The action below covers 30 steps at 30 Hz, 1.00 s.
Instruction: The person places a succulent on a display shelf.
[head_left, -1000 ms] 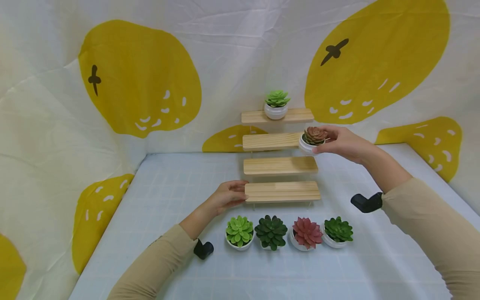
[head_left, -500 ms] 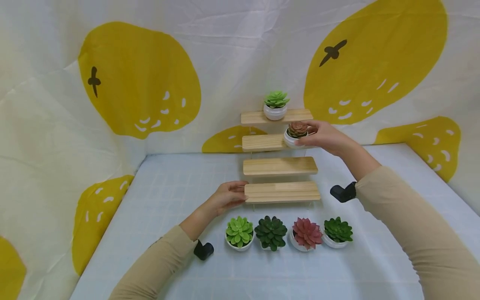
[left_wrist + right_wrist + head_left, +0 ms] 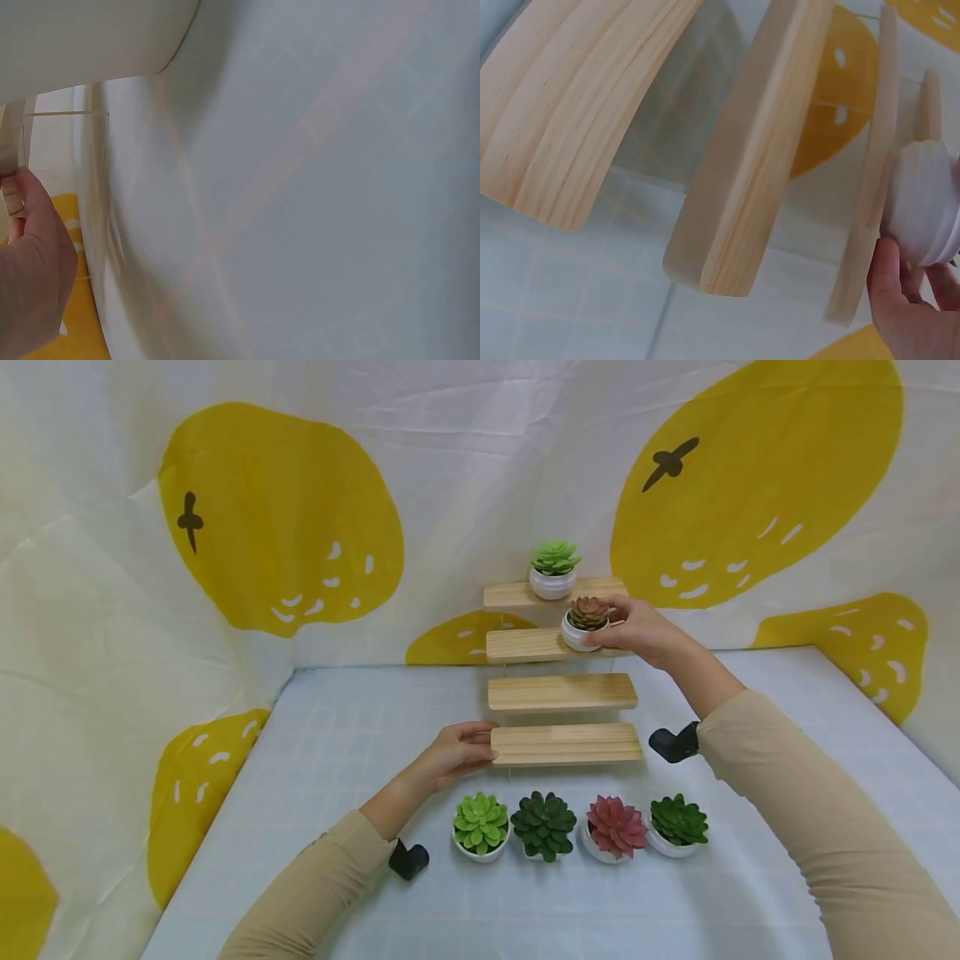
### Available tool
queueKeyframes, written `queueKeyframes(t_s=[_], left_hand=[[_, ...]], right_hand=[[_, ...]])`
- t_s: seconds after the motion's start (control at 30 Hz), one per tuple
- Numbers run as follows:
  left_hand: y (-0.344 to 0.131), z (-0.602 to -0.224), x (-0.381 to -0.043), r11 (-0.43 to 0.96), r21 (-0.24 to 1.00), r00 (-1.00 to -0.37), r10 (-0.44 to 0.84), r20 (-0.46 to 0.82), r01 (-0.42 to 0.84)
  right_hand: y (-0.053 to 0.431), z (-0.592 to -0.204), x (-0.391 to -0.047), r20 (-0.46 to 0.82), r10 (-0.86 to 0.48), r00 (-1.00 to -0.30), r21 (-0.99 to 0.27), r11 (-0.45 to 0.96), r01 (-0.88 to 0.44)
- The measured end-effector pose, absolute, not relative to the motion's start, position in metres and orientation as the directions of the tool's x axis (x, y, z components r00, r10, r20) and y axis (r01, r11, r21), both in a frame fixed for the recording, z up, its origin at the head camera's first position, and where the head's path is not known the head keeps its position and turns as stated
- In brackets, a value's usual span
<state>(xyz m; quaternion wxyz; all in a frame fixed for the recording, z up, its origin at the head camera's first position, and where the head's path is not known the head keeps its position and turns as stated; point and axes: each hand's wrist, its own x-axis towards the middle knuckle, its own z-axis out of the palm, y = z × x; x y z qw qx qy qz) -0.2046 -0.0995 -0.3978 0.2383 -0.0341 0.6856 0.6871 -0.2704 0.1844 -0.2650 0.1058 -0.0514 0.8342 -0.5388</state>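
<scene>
A stepped wooden shelf (image 3: 562, 693) with several tiers stands on the table. My left hand (image 3: 453, 752) grips the left end of its lowest board (image 3: 570, 745), thumb and fingers on the wood. On the second board from the top (image 3: 517, 646) is a brown succulent in a white pot (image 3: 581, 635), pinched at its right side by my right hand (image 3: 637, 628). In the right wrist view the white pot (image 3: 922, 202) meets that board, fingertips against it. A bright green succulent (image 3: 553, 572) stands on the top board.
In front of the shelf is a row of potted succulents: light green (image 3: 481, 827), dark green (image 3: 543, 827), red (image 3: 615, 828) and green (image 3: 678, 822). A white cloth with yellow fruit shapes (image 3: 281, 518) hangs behind the table (image 3: 360, 718).
My right hand has moved left with the brown succulent, from the board's right end to a place right of its middle. My left hand stays on the lowest board.
</scene>
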Motion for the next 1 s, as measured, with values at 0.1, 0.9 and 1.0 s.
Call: queueKeyframes(t_s=[0.1,0.9,1.0], left_hand=[[-0.099,-0.398,-0.205,0.051,0.929,-0.884,0.291,-0.365,-0.367],[-0.099,-0.399,-0.206,0.042,0.93,-0.881,0.306,-0.361,-0.366],[-0.1,-0.4,-0.207,0.041,0.932,-0.883,0.306,-0.356,-0.361]], right_hand=[[0.184,-0.265,-0.27,-0.124,-0.179,-0.976,-0.905,0.423,0.037],[0.206,-0.267,-0.258,-0.111,-0.235,-0.966,-0.939,0.344,0.024],[0.214,-0.268,-0.253,-0.106,-0.251,-0.962,-0.937,0.35,0.012]])
